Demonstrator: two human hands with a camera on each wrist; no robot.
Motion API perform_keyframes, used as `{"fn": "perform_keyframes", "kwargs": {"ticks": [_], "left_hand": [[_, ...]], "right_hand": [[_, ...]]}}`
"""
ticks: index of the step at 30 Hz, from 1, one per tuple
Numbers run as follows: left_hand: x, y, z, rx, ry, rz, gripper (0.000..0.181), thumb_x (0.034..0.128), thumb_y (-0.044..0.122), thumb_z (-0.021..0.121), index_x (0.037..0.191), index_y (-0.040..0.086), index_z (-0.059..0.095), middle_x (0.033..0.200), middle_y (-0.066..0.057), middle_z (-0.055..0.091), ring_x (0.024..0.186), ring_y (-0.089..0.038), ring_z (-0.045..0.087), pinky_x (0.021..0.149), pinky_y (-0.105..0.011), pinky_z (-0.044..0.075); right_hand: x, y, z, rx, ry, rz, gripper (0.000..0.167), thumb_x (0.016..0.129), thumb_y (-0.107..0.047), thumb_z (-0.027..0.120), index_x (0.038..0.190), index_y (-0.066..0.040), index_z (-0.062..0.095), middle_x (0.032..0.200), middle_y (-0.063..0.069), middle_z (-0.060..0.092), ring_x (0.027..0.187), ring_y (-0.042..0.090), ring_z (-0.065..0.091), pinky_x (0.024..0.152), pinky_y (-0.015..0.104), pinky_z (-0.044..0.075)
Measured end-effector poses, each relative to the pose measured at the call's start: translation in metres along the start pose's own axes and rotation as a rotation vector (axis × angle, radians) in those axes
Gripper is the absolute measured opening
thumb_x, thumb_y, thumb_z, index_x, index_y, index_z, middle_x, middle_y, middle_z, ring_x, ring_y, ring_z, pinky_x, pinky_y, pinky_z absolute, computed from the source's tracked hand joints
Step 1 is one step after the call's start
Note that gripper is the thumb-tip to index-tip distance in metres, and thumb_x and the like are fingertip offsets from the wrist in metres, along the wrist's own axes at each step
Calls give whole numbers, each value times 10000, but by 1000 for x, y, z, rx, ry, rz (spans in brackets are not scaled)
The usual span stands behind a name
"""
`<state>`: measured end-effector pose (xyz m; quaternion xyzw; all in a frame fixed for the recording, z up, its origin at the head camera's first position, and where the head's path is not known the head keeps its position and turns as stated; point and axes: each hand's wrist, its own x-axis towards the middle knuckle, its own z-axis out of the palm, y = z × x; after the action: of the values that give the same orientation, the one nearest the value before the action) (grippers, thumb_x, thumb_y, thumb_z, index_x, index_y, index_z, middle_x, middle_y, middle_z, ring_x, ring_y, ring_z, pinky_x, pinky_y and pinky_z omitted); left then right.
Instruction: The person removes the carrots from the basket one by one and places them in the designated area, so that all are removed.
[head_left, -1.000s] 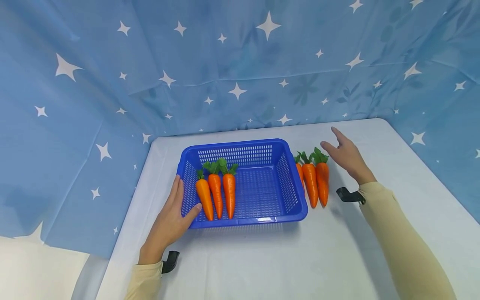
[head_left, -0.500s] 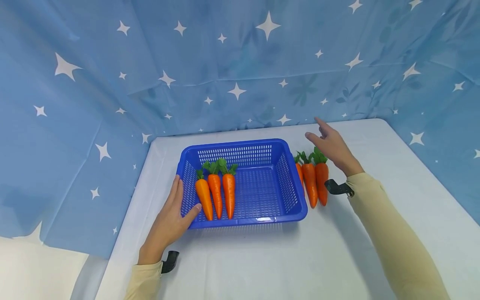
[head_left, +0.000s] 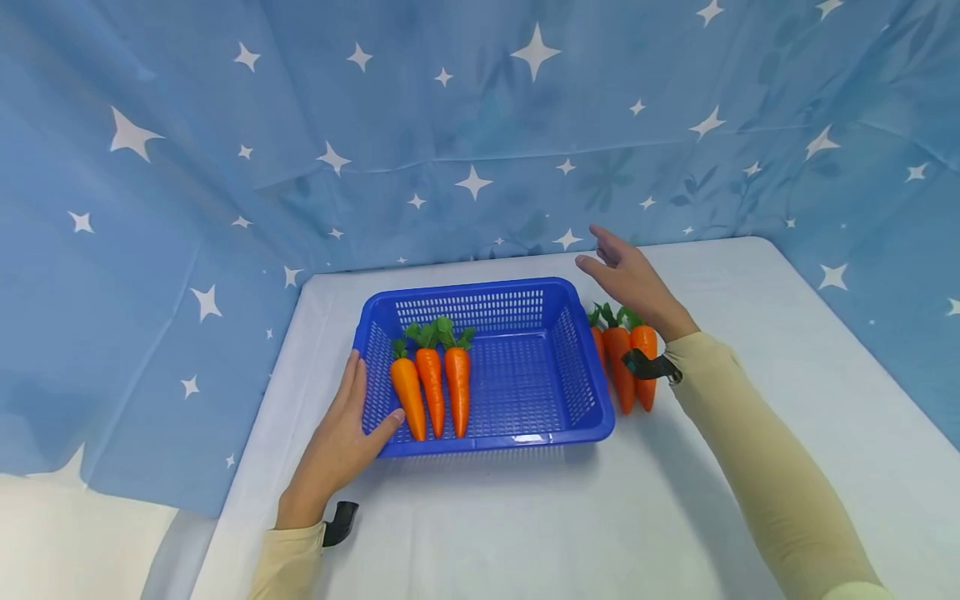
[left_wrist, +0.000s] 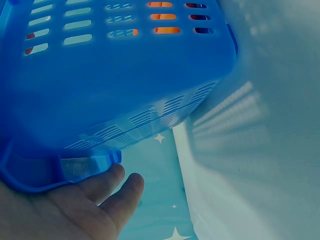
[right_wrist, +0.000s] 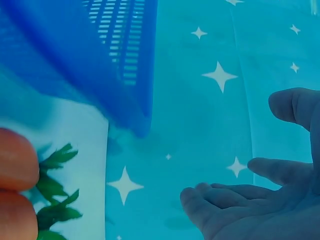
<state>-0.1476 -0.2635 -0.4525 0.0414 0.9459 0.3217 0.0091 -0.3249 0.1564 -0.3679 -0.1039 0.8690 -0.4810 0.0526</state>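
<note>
A blue plastic basket (head_left: 480, 444) stands on the white-covered table, with three orange carrots (head_left: 457, 392) with green leaves lying side by side in its left half. My left hand (head_left: 337, 433) rests on the basket's front left corner, fingers straight along the left rim and thumb over the front rim. Three more carrots (head_left: 619, 375) lie on the table just right of the basket, partly covered by my right wrist. Empty and with fingers extended, my right hand (head_left: 630, 279) is over their leafy tops, beyond the basket's right rear corner.
A blue curtain (head_left: 480, 125) with white stars hangs behind the table and at both sides. A black wrist camera mount (head_left: 651, 367) sits at the right wrist, and another mount (head_left: 341, 523) at the left. The white tablecloth (head_left: 510, 525) spreads in front of the basket.
My right hand has moved left and a little away from me, from the right of the loose carrots to above their tops. My left hand, basket and carrots stay in place.
</note>
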Motion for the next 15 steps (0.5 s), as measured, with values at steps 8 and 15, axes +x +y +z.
{"fn": "perform_keyframes", "kwargs": {"ticks": [8, 15], "left_hand": [[0, 1, 1, -12, 1, -3, 1045, 1039, 499, 632, 1708, 16, -7, 1793, -132, -80, 1607, -461, 137, 1212, -666, 243], [0, 0, 0, -5, 6, 5, 1042, 1042, 518, 621, 1707, 9, 1, 1793, -127, -76, 1605, -465, 146, 1210, -669, 249]], "right_hand": [[7, -13, 15, -26, -16, -2, 773, 1093, -480, 569, 1729, -185, 245, 1742, 178, 266, 1586, 362, 302, 1227, 598, 318], [14, -24, 28, -23, -36, -36, 740, 1091, -461, 581, 1715, -180, 300, 1714, 190, 330, 1549, 381, 374, 1203, 611, 359]]}}
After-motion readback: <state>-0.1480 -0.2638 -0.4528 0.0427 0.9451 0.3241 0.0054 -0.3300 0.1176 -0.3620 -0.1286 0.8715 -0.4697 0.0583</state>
